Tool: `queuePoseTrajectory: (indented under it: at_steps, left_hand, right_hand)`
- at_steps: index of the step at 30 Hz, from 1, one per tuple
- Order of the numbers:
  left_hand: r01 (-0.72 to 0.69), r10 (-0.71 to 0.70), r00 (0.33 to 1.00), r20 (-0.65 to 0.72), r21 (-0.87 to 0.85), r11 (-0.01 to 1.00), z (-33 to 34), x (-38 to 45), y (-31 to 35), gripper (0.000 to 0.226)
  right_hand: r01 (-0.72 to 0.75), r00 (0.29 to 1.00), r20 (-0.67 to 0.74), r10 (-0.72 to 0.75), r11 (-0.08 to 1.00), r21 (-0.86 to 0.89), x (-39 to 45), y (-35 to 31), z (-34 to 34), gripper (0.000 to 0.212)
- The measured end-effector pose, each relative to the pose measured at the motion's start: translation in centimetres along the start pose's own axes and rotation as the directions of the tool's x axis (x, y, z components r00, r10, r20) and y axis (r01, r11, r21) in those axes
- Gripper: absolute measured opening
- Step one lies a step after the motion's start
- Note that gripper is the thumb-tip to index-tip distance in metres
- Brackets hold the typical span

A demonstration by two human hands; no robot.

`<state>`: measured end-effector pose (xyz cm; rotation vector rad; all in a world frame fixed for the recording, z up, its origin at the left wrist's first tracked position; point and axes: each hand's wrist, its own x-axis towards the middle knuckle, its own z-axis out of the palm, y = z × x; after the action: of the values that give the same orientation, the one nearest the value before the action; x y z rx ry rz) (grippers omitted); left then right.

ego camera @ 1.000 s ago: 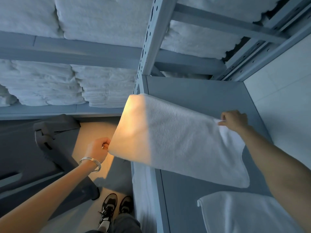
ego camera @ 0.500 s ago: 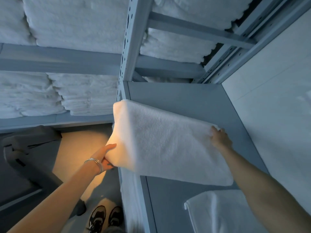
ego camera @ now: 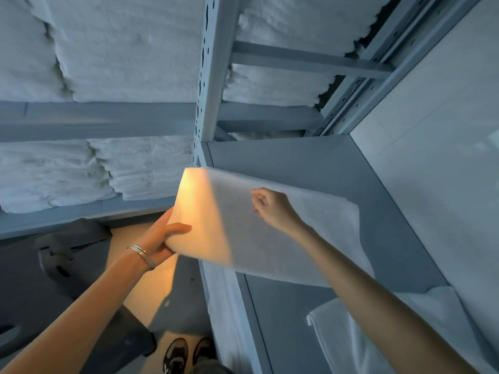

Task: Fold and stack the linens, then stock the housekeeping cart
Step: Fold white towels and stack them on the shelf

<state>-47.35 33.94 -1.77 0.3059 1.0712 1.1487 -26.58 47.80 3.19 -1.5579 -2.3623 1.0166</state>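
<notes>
Head camera, looking down: my left hand (ego camera: 164, 236) grips the folded towel's (ego camera: 270, 230) end over the grey surface (ego camera: 310, 163), my right hand (ego camera: 272, 209) loose-fingered on top; shelves hold stacked linens (ego camera: 145, 168), stocking seemingly remains.

The grey shelf top (ego camera: 310, 157) had bare room behind the folded towel (ego camera: 283, 238), back to the upright post (ego camera: 213, 76) and the white wall (ego camera: 432, 171) on the right. Another towel (ego camera: 351, 333) filled the near right part. A bare strip lay between the two towels. To the left, stacked towels (ego camera: 108, 171) packed the shelves full. Low down, a dark cart (ego camera: 67, 279) blocked the floor.
</notes>
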Motion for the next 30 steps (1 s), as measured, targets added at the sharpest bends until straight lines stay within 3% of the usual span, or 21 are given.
queuePoseTrajectory:
  at_steps: [4, 8, 11, 12, 14, 16, 20, 22, 23, 24, 26, 28, 30]
  left_hand:
    - [-0.18, 0.193, 0.981, -0.024, 0.267, 0.947, 2.3, -0.7, 3.5, 0.086]
    - [-0.27, 0.345, 0.938, 0.027, 0.681, 0.68, 6.0, -1.6, 6.1, 0.082]
    - [-0.306, 0.392, 0.909, 0.145, 0.869, 0.389, 9.9, -2.5, 6.4, 0.079]
    - [-0.303, 0.395, 0.903, 0.168, 0.902, 0.309, 11.0, -2.6, 6.1, 0.074]
    - [-0.289, 0.423, 0.887, 0.186, 0.938, 0.194, 13.1, -3.1, 5.1, 0.072]
    - [-0.292, 0.472, 0.858, 0.206, 0.949, 0.117, 14.9, -3.7, 3.7, 0.073]
    - [-0.509, 0.597, 0.753, 0.276, 0.82, 0.263, 18.3, -4.1, 0.8, 0.07]
    - [-0.607, 0.53, 0.766, 0.364, 0.681, 0.409, 20.2, -3.5, -0.7, 0.073]
    - [-0.638, 0.472, 0.763, 0.443, 0.635, 0.435, 20.9, -2.8, -1.5, 0.076]
    - [-0.652, 0.416, 0.755, 0.507, 0.653, 0.387, 21.3, -1.9, -2.3, 0.081]
    - [-0.596, 0.309, 0.779, 0.546, 0.797, 0.096, 20.9, 0.4, -4.2, 0.091]
    - [-0.48, 0.191, 0.841, 0.506, 0.861, -0.168, 19.5, 2.5, -6.3, 0.096]
    - [-0.412, 0.055, 0.891, 0.451, 0.853, -0.321, 18.3, 4.0, -8.0, 0.095]
  right_hand:
    - [-0.284, 0.952, 0.218, 0.216, 0.89, 0.356, 2.3, -7.9, 0.0, 0.039]
    - [-0.36, 0.923, 0.29, 0.252, 0.83, 0.426, 4.7, -12.0, -1.3, 0.054]
    - [-0.312, 0.925, 0.297, 0.239, 0.922, 0.231, 5.7, -12.1, -2.5, 0.068]
    - [-0.259, 0.938, 0.264, 0.224, 0.96, 0.107, 5.7, -11.7, -3.1, 0.064]
    - [-0.181, 0.967, 0.162, 0.197, 0.978, -0.104, 5.6, -10.1, -4.3, 0.03]
    - [-0.207, 0.973, 0.087, 0.213, 0.975, -0.075, 5.2, -7.7, -5.7, 0.025]
    - [-0.296, 0.955, 0.048, 0.293, 0.929, 0.223, 2.9, -1.8, -10.2, 0.036]
    - [-0.348, 0.932, 0.01, 0.363, 0.885, 0.31, 1.3, 1.9, -12.8, 0.035]
    - [-0.365, 0.918, -0.019, 0.396, 0.863, 0.35, 0.5, 3.8, -13.8, 0.033]
    - [-0.376, 0.902, -0.055, 0.427, 0.844, 0.383, -0.5, 5.7, -14.7, 0.029]
    - [-0.434, 0.851, -0.088, 0.518, 0.788, 0.437, -2.4, 9.9, -15.4, 0.018]
    - [-0.558, 0.79, 0.055, 0.611, 0.678, 0.479, -4.7, 13.6, -14.5, 0.024]
    - [-0.679, 0.718, 0.201, 0.667, 0.606, 0.414, -7.2, 14.8, -12.5, 0.035]
